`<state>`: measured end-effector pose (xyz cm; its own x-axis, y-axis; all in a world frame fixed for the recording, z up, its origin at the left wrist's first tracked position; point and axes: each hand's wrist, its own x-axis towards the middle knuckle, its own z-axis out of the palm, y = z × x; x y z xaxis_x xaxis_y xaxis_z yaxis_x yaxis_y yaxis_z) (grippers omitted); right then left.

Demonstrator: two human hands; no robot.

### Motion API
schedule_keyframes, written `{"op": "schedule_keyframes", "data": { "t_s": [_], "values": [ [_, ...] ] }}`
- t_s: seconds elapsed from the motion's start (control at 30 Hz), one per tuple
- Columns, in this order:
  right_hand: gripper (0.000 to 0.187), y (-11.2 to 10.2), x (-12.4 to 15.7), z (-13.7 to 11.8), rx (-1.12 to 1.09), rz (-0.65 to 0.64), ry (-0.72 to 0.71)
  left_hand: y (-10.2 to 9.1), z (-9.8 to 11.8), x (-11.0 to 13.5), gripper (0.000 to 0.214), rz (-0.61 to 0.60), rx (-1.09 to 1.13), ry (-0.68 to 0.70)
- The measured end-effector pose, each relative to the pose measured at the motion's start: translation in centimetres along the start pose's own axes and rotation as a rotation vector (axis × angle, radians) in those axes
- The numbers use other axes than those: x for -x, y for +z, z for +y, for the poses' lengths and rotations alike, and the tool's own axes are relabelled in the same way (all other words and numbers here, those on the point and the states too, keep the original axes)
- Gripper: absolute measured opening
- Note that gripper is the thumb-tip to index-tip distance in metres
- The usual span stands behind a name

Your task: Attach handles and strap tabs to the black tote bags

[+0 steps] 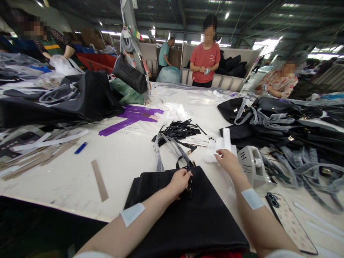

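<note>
A black handbag (172, 218) lies before me on the white table, its plastic-wrapped handles (160, 154) pointing away. My left hand (180, 181) is closed at the bag's upper middle, fingers pinched on a small black strap (189, 184) with gold-coloured metal parts; the fingers cover part of it. To the right, my right hand (228, 160) reaches over a stack of white paper pieces (212, 148), fingers bent and a little apart. Whether its fingertips touch the paper I cannot tell. Beyond the bag is a pile of short black straps (178, 130).
At right stand a tape dispenser (251, 165), a patterned phone (292, 222) and piled black bags (279, 122). On the left lie black bag material (91, 96), purple strips (126, 116) and a blue cutter (81, 148). Several co-workers, one in a red shirt (205, 57), are around.
</note>
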<state>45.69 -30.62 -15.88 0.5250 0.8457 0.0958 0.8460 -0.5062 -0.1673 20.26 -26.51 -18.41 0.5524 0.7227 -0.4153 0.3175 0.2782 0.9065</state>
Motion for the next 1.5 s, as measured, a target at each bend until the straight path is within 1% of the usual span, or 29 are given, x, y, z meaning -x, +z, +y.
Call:
{"op": "schedule_keyframes", "data": {
  "t_s": [0.07,0.13,0.27,0.37,0.4,0.47,0.53,0.6,0.63,0.7,0.73,0.77,0.8,0.83,0.87,0.9,0.93,1.0,1.07,1.13,1.2,1.27,1.3,1.37,1.43,1.5],
  "values": [
    [0.035,0.5,-0.1,-1.1,-0.031,-0.050,-0.093,0.1,-0.1,-0.1,0.023,0.005,-0.017,0.001],
    [0.035,1.3,-0.2,-2.1,-0.036,-0.087,-0.138,0.2,-0.1,-0.1,0.023,0.015,-0.043,0.001],
    [0.025,2.2,-0.2,-3.3,-0.011,-0.094,-0.104,-0.1,0.6,0.2,0.022,0.031,-0.130,0.004],
    [0.026,1.8,-0.4,-3.4,-0.015,-0.073,-0.080,-1.2,2.0,1.0,0.023,0.039,-0.220,0.026],
    [0.028,1.3,-0.4,-3.3,-0.020,-0.055,-0.074,-1.7,2.6,1.4,0.024,0.057,-0.271,0.061],
    [0.031,-0.1,-0.5,-3.4,-0.033,0.005,-0.058,-2.8,4.0,2.4,0.021,0.134,-0.410,0.191],
    [0.033,-2.1,-0.4,-3.8,-0.054,0.068,-0.060,-3.8,5.5,3.4,0.021,0.250,-0.564,0.386],
    [0.031,-4.5,0.3,-4.8,-0.165,0.073,-0.159,-4.5,6.9,4.5,0.035,0.355,-0.674,0.591],
    [0.030,-5.8,0.8,-5.6,-0.264,0.040,-0.250,-4.7,7.6,4.9,0.044,0.391,-0.718,0.682],
    [0.028,-8.3,2.1,-7.5,-0.490,-0.109,-0.466,-5.0,8.7,5.8,0.059,0.414,-0.787,0.831],
    [0.029,-9.3,2.8,-8.5,-0.575,-0.207,-0.561,-5.1,9.2,6.2,0.064,0.393,-0.807,0.878],
    [0.029,-10.0,3.4,-9.4,-0.638,-0.293,-0.633,-5.2,9.6,6.5,0.064,0.348,-0.812,0.906],
    [0.030,-10.6,3.9,-10.3,-0.687,-0.359,-0.676,-5.3,10.0,6.9,0.059,0.297,-0.801,0.915],
    [0.031,-10.8,4.3,-11.0,-0.731,-0.398,-0.686,-5.4,10.3,7.3,0.049,0.259,-0.776,0.906],
    [0.032,-10.8,4.6,-11.6,-0.776,-0.403,-0.659,-5.7,10.6,7.6,0.038,0.245,-0.743,0.882],
    [0.033,-10.5,4.7,-12.1,-0.818,-0.385,-0.602,-6.0,10.8,8.0,0.029,0.262,-0.706,0.852],
    [0.034,-10.1,4.6,-12.5,-0.851,-0.351,-0.527,-6.5,11.0,8.3,0.023,0.306,-0.667,0.820],
    [0.035,-9.0,4.4,-13.0,-0.852,-0.299,-0.386,-7.6,11.5,8.9,0.020,0.425,-0.592,0.759],
    [0.035,-7.7,4.3,-13.5,-0.721,-0.323,-0.338,-8.7,11.8,9.4,0.019,0.489,-0.523,0.701],
    [0.040,-6.6,4.4,-13.9,-0.497,-0.429,-0.353,-9.5,11.8,9.5,0.020,0.494,-0.461,0.643],
    [0.051,-5.5,5.0,-14.4,-0.286,-0.555,-0.366,-9.8,11.6,9.5,0.023,0.464,-0.419,0.592],
    [0.053,-4.3,5.7,-14.7,-0.193,-0.641,-0.379,-9.8,11.2,9.3,0.023,0.403,-0.398,0.552],
    [0.050,-3.6,6.1,-14.8,-0.217,-0.675,-0.386,-9.7,11.0,9.1,0.022,0.365,-0.388,0.539],
    [0.040,-2.4,6.9,-14.8,-0.365,-0.743,-0.386,-9.6,10.6,8.8,0.024,0.292,-0.371,0.525],
    [0.031,-1.5,7.5,-14.5,-0.516,-0.809,-0.356,-9.5,10.3,8.5,0.030,0.255,-0.381,0.506],
    [0.028,-1.0,7.7,-14.0,-0.647,-0.841,-0.309,-9.6,10.1,8.3,0.032,0.218,-0.425,0.479]
  ]
}}
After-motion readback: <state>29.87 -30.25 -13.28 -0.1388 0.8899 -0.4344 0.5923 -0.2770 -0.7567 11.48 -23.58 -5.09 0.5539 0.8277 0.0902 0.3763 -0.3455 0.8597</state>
